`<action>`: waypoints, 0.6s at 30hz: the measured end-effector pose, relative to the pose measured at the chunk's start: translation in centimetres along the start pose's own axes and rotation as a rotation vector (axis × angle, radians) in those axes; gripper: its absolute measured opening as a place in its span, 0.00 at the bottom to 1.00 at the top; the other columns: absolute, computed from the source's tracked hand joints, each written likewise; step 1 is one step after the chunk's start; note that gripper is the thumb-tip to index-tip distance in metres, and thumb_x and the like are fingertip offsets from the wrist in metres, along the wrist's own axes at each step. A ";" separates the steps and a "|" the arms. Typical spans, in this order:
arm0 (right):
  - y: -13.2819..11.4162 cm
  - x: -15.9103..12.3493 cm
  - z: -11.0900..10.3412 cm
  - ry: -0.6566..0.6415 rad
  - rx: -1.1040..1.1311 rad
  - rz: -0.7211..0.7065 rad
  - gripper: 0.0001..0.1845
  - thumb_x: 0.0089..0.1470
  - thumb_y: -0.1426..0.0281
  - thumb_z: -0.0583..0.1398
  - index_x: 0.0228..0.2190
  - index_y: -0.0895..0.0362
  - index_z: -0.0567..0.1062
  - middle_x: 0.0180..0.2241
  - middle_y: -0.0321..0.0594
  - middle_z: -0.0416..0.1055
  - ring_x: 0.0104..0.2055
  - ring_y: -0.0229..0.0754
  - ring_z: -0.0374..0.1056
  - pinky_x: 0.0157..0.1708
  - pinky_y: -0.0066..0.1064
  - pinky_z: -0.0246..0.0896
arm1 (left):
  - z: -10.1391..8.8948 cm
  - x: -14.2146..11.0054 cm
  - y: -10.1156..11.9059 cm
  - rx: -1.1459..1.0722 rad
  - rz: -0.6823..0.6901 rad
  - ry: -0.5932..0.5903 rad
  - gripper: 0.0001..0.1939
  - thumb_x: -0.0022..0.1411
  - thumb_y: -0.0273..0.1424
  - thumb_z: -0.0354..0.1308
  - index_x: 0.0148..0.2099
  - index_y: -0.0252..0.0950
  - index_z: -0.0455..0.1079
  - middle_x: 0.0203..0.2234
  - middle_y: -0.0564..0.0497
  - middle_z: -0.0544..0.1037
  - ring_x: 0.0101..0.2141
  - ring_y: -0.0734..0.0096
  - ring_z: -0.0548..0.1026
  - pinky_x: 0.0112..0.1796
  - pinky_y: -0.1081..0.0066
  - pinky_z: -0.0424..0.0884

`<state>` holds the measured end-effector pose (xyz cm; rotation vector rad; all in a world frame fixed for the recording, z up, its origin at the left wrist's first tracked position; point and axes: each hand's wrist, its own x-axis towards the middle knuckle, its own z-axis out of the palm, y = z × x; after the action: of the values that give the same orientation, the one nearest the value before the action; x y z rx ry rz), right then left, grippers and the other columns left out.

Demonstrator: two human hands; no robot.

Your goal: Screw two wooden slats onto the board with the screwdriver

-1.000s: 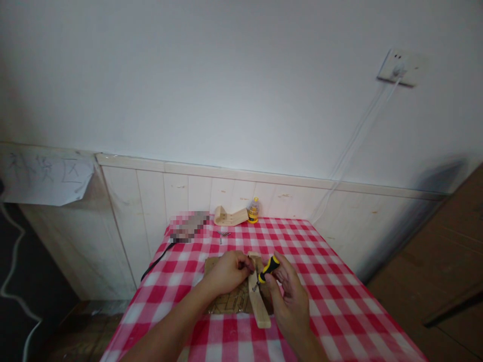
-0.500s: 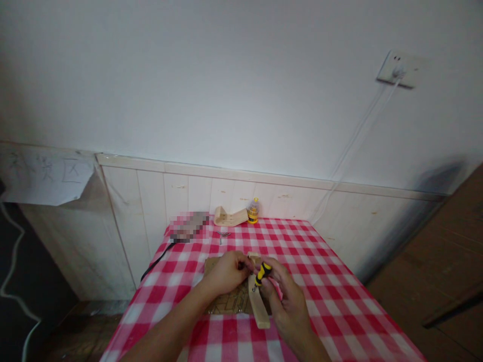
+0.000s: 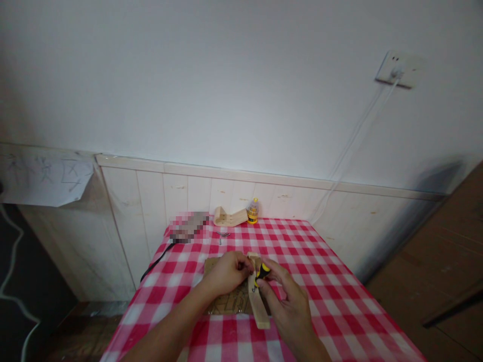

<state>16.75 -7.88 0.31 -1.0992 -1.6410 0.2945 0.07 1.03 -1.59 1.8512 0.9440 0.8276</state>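
Observation:
A pale wooden piece [image 3: 258, 307] lies on a brown cardboard sheet [image 3: 230, 303], its near end sticking out over the tablecloth. With bent fingers, my left hand [image 3: 228, 271] grips the far part of the wood from the left; the fingertips are partly hidden. My right hand [image 3: 289, 296] is closed around a short yellow and black screwdriver [image 3: 262, 274]. The screwdriver leans, its tip down at a small metal screw [image 3: 254, 289] on top of the wood. Whether the tip sits fully in the screw head is too small to tell.
On the red and white checked tablecloth [image 3: 320, 281], loose screws [image 3: 223, 235] lie farther back. Beyond them, against the wall, are a curved wooden part [image 3: 230, 218] and a yellow bottle [image 3: 252, 212]. A blurred object [image 3: 190, 226] with a black strap lies at the back left.
The screwdriver handle has turned slightly and my right fingers have shifted around it. My left hand and the wooden piece stay in place.

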 end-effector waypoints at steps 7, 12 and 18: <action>-0.1 0.1 0.1 0.039 -0.036 -0.004 0.19 0.56 0.69 0.64 0.51 0.50 0.77 0.43 0.43 0.82 0.42 0.49 0.80 0.44 0.38 0.78 | 0.3 0.2 -0.9 -0.048 0.032 0.006 0.09 0.57 0.29 0.56 0.35 0.33 0.78 0.34 0.46 0.83 0.35 0.65 0.79 0.38 0.69 0.73; 0.1 0.1 0.2 0.086 -0.062 0.005 0.18 0.55 0.69 0.64 0.49 0.52 0.77 0.41 0.43 0.82 0.40 0.48 0.80 0.41 0.38 0.78 | 0.4 0.3 -1.2 -0.023 0.023 0.025 0.08 0.57 0.31 0.58 0.35 0.34 0.77 0.34 0.46 0.83 0.35 0.64 0.79 0.36 0.70 0.72; 0.4 0.1 0.4 0.143 -0.066 -0.027 0.17 0.55 0.69 0.65 0.47 0.52 0.76 0.39 0.42 0.81 0.35 0.45 0.79 0.36 0.35 0.78 | 0.5 0.3 -1.2 -0.021 0.022 0.038 0.07 0.57 0.29 0.58 0.35 0.34 0.77 0.33 0.47 0.83 0.34 0.65 0.79 0.35 0.71 0.72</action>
<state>16.65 -7.45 -0.03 -1.1211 -1.5457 0.1416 0.27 1.46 -2.79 1.8362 0.9364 0.8863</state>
